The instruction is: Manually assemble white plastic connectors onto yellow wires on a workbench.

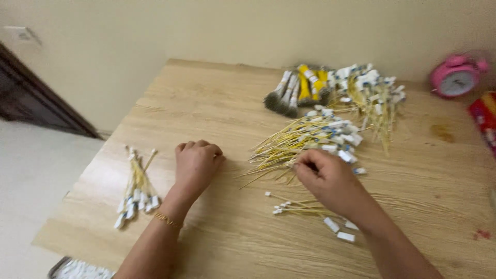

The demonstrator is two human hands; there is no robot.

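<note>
Nearest the camera, a small set of yellow wires w/ white connectors lies on the wooden table, partly under the right wrist. The right hand is pinched narrow, fingertips closed on thin wire ends at the near edge of the loose wire pile. The left hand is curled, knuckles down on bare wood, nothing held; a thin gold bracelet is worn at the wrist. To the left, apart from both hands, a tidy bundle of wires is laid lengthwise.

For the pick to go well, probably only one wire should be pinched near its bare end and drawn out along its length, so neighbours aren't dragged & tangled; the pile could be steadied w/ the idle hand.

Farther back, taped bundles, grey and yellow, are stacked beside another heap of connector wires. A pink alarm clock is seen at the far right, a red package cut off by the frame edge. Table is pale wood-grain w/ a few stains; cream wall behind, dark door frame at left, pale floor below.
</note>
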